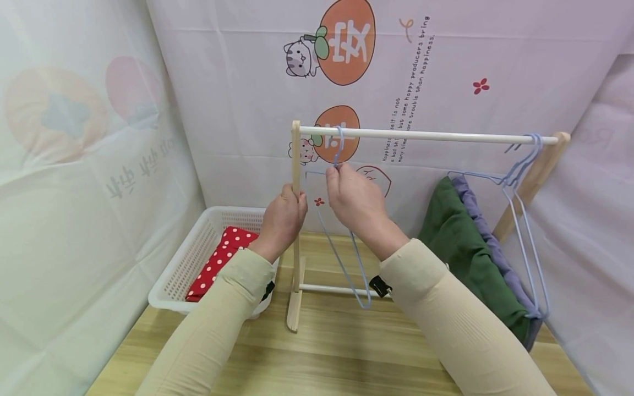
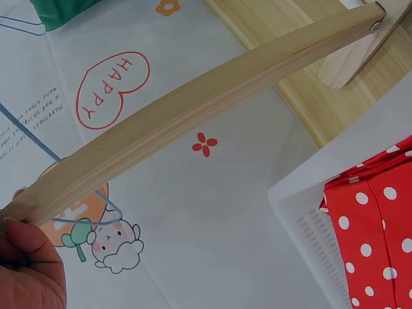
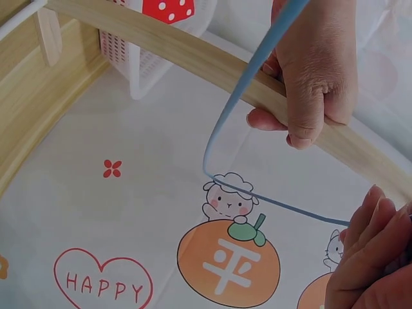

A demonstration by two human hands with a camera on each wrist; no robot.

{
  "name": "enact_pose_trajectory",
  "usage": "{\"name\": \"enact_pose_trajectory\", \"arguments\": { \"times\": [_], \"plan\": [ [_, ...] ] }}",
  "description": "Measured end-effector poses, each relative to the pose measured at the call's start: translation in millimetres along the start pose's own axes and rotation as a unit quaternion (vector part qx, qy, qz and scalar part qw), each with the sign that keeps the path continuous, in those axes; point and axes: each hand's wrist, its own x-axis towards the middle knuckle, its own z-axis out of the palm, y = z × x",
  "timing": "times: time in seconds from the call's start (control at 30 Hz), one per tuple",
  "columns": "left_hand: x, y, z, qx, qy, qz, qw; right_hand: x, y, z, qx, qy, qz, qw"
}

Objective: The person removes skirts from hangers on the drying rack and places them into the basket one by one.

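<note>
Two hands at a small clothes rack, one on its post, one on a hanger

The left hand (image 1: 283, 220) grips the pale wooden upright post (image 1: 296, 159) at the rack's left end, fingers and thumb wrapped around it. The right hand (image 1: 359, 201) pinches a thin light-blue triangular hanger (image 1: 342, 141) just below its hook, which loops over the white horizontal rod (image 1: 426, 135) near that post. The hanger is bare. Left of the rack, folded red cloth with white polka dots (image 1: 223, 258) lies inside a white perforated plastic basket (image 1: 165, 300). Dark green cloth (image 1: 458, 247) and purple cloth (image 1: 487, 242) hang at the rack's right end.
</note>
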Motion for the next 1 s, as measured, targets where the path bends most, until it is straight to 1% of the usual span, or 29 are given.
{"name": "enact_pose_trajectory", "arguments": {
  "times": [0.2,0.37,0.53,0.83,1.0],
  "plan": [
    [-0.5,0.3,-0.5,0.0,-0.001,0.004,1.0,-2,2,-2,0.021,-0.004,0.013,1.0],
    [-0.8,-0.5,0.4,-0.001,0.005,0.006,1.0,-5,4,-3,0.032,-0.002,0.009,0.999],
    [-0.7,-1.5,1.2,0.002,0.008,0.01,0.9999,-8,6,-3,0.032,0.003,0.003,0.999],
    [-0.5,-0.6,1.0,0.017,0.019,0.017,0.9995,-10,12,-3,0.028,-0.001,0.008,1.0],
    [-0.3,-0.4,1.4,0.009,0.012,0.01,0.9998,-11,17,-4,0.02,-0.009,0.016,1.0]
  ]
}}
